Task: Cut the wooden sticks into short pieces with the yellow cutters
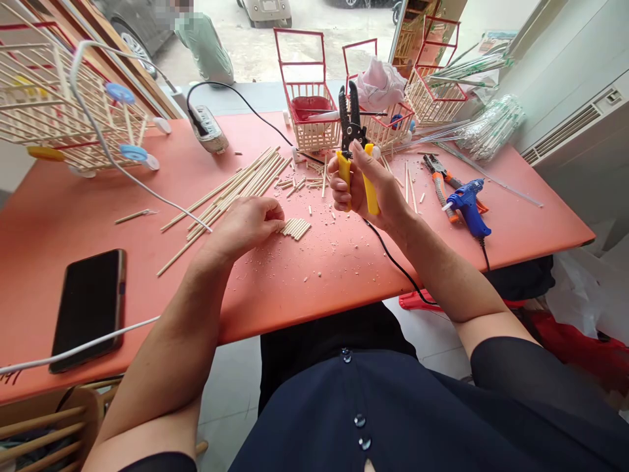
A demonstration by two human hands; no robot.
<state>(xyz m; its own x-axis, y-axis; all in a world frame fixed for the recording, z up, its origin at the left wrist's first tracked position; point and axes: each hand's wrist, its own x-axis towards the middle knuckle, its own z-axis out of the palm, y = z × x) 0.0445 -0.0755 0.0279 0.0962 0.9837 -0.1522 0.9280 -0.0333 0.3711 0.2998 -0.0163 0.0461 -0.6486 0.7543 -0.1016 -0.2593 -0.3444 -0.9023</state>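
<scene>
Over the counter (268, 305), right hand (388, 190) wrapped round pliers (352, 131), left hand (248, 219) bunched at short sticks (297, 229), its hold unclear, crumbs (319, 274) toward the front edge, unreadable writing (10, 378) far left.

Bright daylight enters from ahead, bleaching the pale grey concrete ground (265, 52) outside. The flat pink-orange surface (275, 298) looks paler at its far side, deeper nearer, with soft shadows. Wide-angle distortion stretches the edges; the lower right corner looks blurred, and coarse pixels mask a patch up top.
</scene>
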